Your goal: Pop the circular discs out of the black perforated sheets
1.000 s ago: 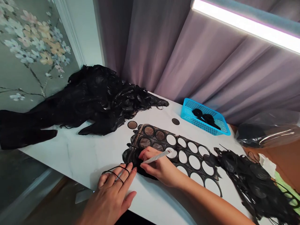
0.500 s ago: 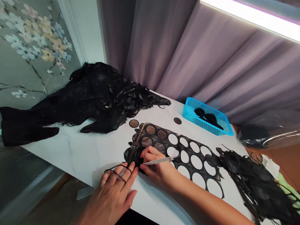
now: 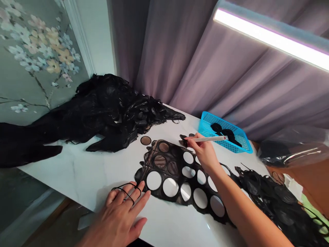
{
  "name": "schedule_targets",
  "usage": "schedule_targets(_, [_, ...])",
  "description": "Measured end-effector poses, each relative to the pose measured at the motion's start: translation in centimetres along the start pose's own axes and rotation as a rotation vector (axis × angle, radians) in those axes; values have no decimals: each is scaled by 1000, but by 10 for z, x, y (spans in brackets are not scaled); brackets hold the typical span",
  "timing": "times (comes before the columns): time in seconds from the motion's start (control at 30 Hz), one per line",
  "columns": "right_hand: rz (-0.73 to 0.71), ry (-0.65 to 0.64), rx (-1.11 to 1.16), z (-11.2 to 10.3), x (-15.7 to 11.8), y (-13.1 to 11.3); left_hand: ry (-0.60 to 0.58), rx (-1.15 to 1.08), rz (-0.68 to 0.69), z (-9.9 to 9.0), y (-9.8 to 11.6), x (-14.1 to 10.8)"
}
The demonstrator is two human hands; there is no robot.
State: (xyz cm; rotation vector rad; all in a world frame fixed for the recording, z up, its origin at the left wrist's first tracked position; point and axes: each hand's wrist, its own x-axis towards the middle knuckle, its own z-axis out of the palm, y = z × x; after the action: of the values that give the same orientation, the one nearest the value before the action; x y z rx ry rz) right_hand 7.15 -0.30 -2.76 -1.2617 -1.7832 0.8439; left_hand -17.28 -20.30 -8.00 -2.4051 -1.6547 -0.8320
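A black sheer sheet (image 3: 164, 192) with rows of round holes lies on the white table (image 3: 84, 171); a few circles at its upper left still hold dark fabric. My left hand (image 3: 125, 209) rests flat with fingers spread at the sheet's lower left corner, thin black cords looped round its fingers. Beyond the sheet's top edge, my right hand (image 3: 203, 147) pinches a small dark piece (image 3: 183, 141) and also holds a slim white tool (image 3: 210, 138) pointing right. Partly behind its fingertips lies a dark disc (image 3: 191, 135). Another brown disc (image 3: 146, 140) sits above the sheet's left end.
A blue basket (image 3: 246, 139) with black pieces in it stands at the back right. Large black fabric (image 3: 102, 106) is heaped at the back left. More black scraps (image 3: 272, 195) lie at the right, near clear plastic (image 3: 282, 144). A bright lamp (image 3: 269, 37) hangs above.
My right hand has moved from the sheet's lower left up and right, beyond its top edge, with a dark piece. Empty holes now show where it was. My left hand has stayed nearly in place.
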Motion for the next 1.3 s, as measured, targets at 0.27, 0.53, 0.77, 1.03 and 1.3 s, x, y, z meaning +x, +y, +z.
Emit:
schedule_targets(0.27, [-314, -507, -68, 48, -19, -16, -46, 54, -19, 9, -3, 52])
schedule_targets(0.53, [-272, -655, 69, 43, -18, -7, -99, 121, 6, 15, -7, 55])
schedule_targets(0.77, [-287, -654, 58, 46, -19, -10, -124, 131, 10, 13, -6, 59])
schedule_targets(1.03, [-315, -627, -3, 45, -19, -13, -140, 123, 12, 11, -5, 59])
schedule_targets(1.3, [-556, -505, -424, 65, -51, -12, -103, 137, -1, 12, -4, 61])
